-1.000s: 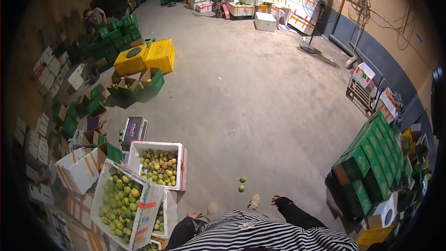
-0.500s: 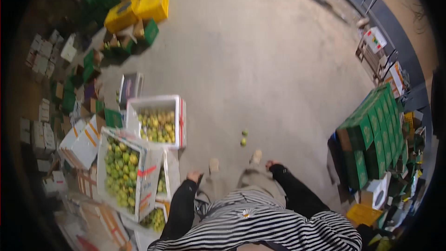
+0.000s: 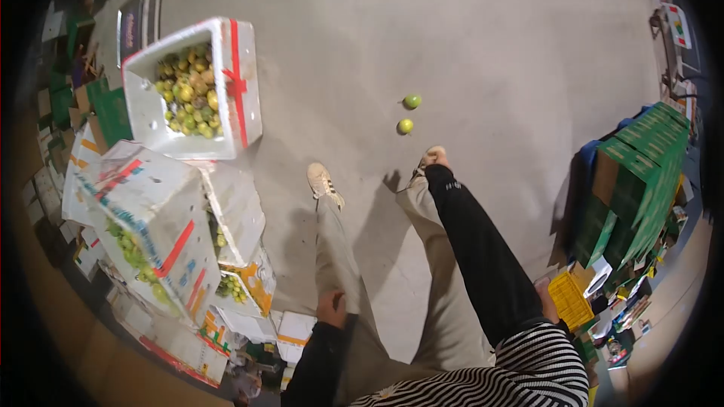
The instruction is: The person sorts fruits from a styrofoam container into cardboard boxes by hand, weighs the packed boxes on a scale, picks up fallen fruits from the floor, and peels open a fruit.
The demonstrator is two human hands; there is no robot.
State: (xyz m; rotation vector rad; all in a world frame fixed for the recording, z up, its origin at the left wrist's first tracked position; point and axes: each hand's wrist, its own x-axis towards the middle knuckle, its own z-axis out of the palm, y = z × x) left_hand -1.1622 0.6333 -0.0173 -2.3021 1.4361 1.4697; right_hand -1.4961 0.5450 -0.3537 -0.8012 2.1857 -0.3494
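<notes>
Two green round fruits lie on the concrete floor, the farther one (image 3: 412, 101) just beyond the nearer, yellower one (image 3: 406, 126). My right hand (image 3: 435, 157) reaches down, short of the nearer fruit and over my right shoe; nothing shows in it, and a shadow with spread fingers falls beside it. My left hand (image 3: 330, 308) hangs by my left leg, its fingers partly hidden. To the left, a white foam box (image 3: 245, 98) with red tape holds several yellow-green fruits. A tilted foam box (image 3: 170, 215) with green fruits stands nearer me.
More foam boxes (image 3: 237, 215) and cartons crowd the left side. A dark box (image 3: 130, 30) lies at the upper left. On the right are stacked green cartons (image 3: 637, 169) and a yellow crate (image 3: 570, 300). My shoes (image 3: 320, 179) stand on the floor between both sides.
The view has tilted down and come closer to the floor. My right arm has stretched forward and down, nearer the two fruits, while my left hand has dropped back beside my leg.
</notes>
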